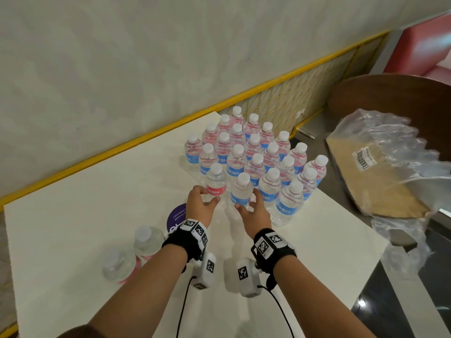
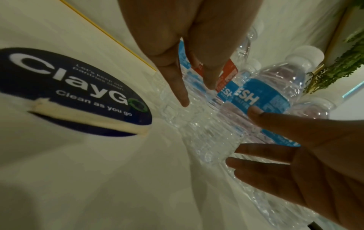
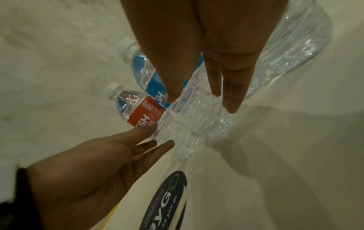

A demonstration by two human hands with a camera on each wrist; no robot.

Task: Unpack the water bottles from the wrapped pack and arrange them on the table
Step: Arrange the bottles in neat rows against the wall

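The table (image 1: 97, 196) is being occupied at its far right corner by a block of upright bottles (image 1: 253, 152), standing in close rows, while the wrap (image 1: 380, 152) is being left crumpled over a brown sheet off the table's right edge. Two loose bottles (image 1: 136, 252) are being kept apart at the near left, beside a dark sticker (image 1: 177, 215). At the block's near edge, the red-label bottle (image 1: 216, 182) is being met by the left hand (image 1: 201, 206), fingers straight and spread, thumb tip at the label's lower right; whether more than the fingertips are touching cannot be told. The blue-label bottle (image 1: 242, 191) next to it is being flanked by the right hand (image 1: 253, 208), fingers likewise straight and apart, not curled round it. In the left wrist view the sticker's wording and a peeled strip across it are being shown, unreadable from the head; the right wrist view is showing the left thumb tip lying on the red label and both bottles' clear ribbed bases resting on the tabletop.
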